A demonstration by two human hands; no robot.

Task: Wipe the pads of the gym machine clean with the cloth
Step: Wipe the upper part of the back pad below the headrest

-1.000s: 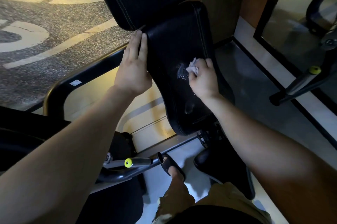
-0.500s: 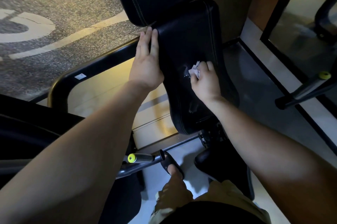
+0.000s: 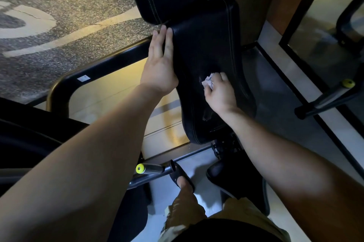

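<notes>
Noted small crumpled white cloth shifted slightly toward near end of black stitched seat pad since 0.5 s earlier. Found right hand clenched round cloth, pressing it onto pad's middle to scrub. Found left hand flat, fingers straight, braced along pad's left edge, presumably to steady it. Judged wiping of this 1 pad unfinished.

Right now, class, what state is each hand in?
Left hand: open, straight fingers resting on the seat pad's left edge.
Right hand: closed around the crumpled cloth, pressed to the pad.
</notes>
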